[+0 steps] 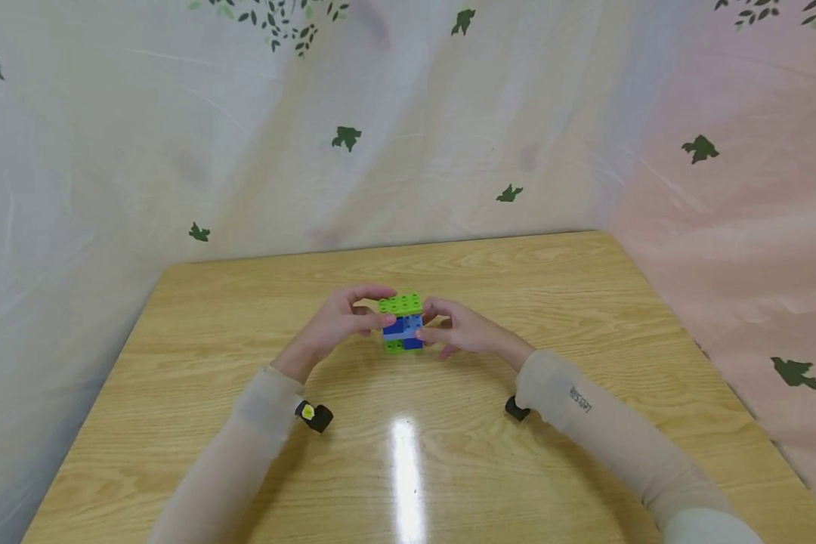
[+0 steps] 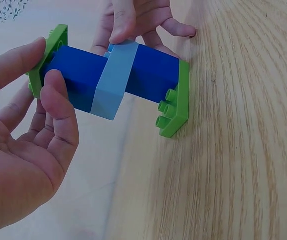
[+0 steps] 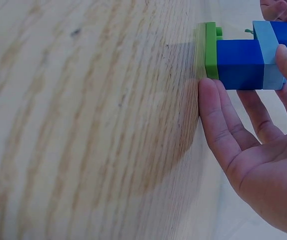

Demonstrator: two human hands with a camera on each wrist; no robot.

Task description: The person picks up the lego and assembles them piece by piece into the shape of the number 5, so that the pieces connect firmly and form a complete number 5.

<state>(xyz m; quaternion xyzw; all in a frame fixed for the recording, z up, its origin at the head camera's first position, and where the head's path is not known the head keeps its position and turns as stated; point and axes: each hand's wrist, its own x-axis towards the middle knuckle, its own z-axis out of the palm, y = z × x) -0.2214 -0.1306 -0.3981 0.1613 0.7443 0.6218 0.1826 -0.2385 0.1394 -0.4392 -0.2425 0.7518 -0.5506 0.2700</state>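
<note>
A stack of building bricks stands upright on the table between both hands. From the top it has a lime green plate (image 1: 401, 304), a dark blue brick (image 2: 78, 75), a light blue plate (image 2: 114, 82), a second dark blue brick (image 3: 240, 65) and a lime green base plate (image 3: 211, 50). My left hand (image 1: 329, 325) pinches the top end, its thumb by the upper dark blue brick and a finger at the top plate's edge. On the other side, my right hand (image 1: 465, 329) holds the middle, thumb at the light blue plate and fingers behind; its lower fingers reach the tabletop.
The wooden table (image 1: 245, 317) stretches around the stack, a strip of glare near its front. Behind and beside it hangs a pale curtain (image 1: 435, 151) with green leaf and bird prints. Black wrist cameras, such as the left one (image 1: 321, 418), sit beneath both wrists.
</note>
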